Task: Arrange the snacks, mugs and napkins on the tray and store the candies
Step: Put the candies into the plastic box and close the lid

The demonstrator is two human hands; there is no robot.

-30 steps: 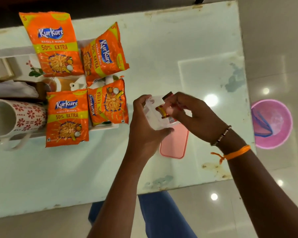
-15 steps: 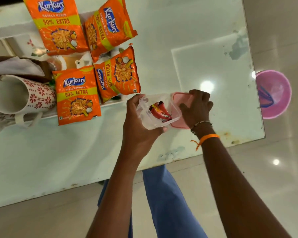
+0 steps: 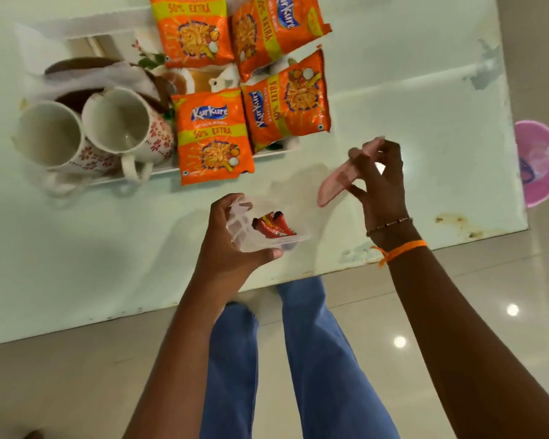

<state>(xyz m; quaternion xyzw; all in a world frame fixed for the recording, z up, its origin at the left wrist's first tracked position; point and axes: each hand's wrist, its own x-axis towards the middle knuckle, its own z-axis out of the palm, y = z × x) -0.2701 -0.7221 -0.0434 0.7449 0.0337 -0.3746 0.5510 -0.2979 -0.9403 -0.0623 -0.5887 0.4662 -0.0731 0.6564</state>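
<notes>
Fingers (image 3: 366, 160) of the right hand (image 3: 382, 185) are curled round a pink lid (image 3: 335, 182), which is held tilted in the air above the table (image 3: 393, 90). A clear box (image 3: 251, 236) is gripped by the left hand (image 3: 232, 245), thumb along its near rim, and red candies (image 3: 271, 226) are seen inside it. From the lid, the box lies at about 7 o'clock, near but apart. The lid's long axis runs from 1 to 7 o'clock, its lower end pointing toward the box's open mouth. The coming move is judged to be the closing of the box; the right hand is the nearer one for that, and the lid would have to be levelled first. On the tray (image 3: 203, 167) at 11 o'clock, four snack packs (image 3: 213, 137), two mugs (image 3: 127, 128) and napkins (image 3: 108, 74) are already laid.
</notes>
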